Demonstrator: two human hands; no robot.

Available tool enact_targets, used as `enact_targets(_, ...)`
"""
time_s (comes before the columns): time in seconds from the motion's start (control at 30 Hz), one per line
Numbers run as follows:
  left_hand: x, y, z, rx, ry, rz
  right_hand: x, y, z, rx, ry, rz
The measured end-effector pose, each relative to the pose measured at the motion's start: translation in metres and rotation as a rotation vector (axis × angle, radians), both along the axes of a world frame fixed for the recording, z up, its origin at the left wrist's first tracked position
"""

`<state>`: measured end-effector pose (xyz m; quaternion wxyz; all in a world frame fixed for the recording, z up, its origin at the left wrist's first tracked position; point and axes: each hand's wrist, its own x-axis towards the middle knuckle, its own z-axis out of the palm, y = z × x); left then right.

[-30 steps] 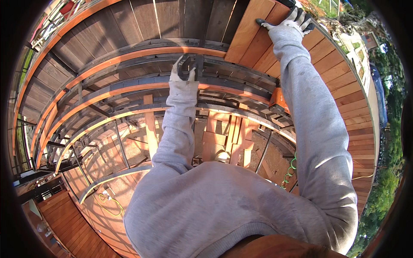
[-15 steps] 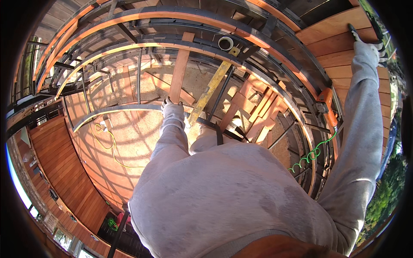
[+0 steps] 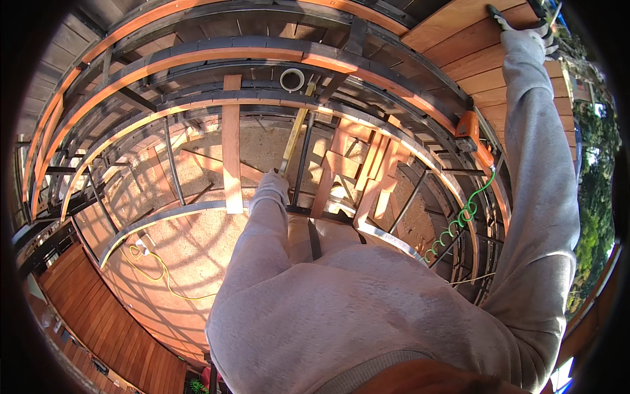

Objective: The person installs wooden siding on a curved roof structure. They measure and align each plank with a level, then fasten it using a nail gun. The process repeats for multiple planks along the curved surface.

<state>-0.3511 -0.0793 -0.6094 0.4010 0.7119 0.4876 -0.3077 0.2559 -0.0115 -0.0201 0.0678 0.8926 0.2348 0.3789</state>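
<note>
My left hand (image 3: 271, 186) is closed round the near end of a long yellow spirit level (image 3: 296, 134), which lies across the curved framing and now shows a narrow edge. Left of it, a loose reddish board (image 3: 231, 144) spans the same framing, apart from my fingers. Far out to the upper right, my gloved right hand (image 3: 527, 41) has dark fingertips and spread fingers, resting on the edge of the fitted wooden boards (image 3: 469, 43).
Curved joists (image 3: 223, 56) arch across the front, with open gaps between them. An orange nail gun (image 3: 474, 139) sits on the frame at right, trailing a green coiled hose (image 3: 467, 210). A white ring-shaped item (image 3: 292, 80), board offcuts (image 3: 377, 157) and a yellow cord (image 3: 157, 266) lie about.
My left hand has left the reddish board and taken hold of the spirit level, which has turned onto its edge. My right hand stays at the boards while the view has shifted.
</note>
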Motion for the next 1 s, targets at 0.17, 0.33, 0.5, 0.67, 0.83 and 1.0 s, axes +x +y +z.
enact_targets(0.17,-0.047,-0.031,0.143,0.074,0.120,0.033,-0.021,-0.001,0.014,0.004,0.224,-0.049)
enact_targets(0.33,-0.166,-0.099,0.172,-0.065,-0.112,0.328,-0.085,0.011,0.034,0.022,0.206,-0.080)
enact_targets(0.5,-0.166,-0.088,0.307,-0.182,-0.616,0.646,-0.092,-0.002,0.048,0.116,0.376,0.069)
enact_targets(0.67,-0.001,0.031,0.418,0.101,-1.008,0.497,-0.099,-0.012,0.059,0.105,0.452,0.074)
enact_targets(0.83,0.162,0.118,0.496,0.021,-1.647,0.444,-0.099,-0.018,0.066,0.111,0.474,0.096)
enact_targets(1.0,0.291,0.179,0.571,0.258,-1.734,0.319,-0.091,-0.017,0.061,0.108,0.488,0.100)
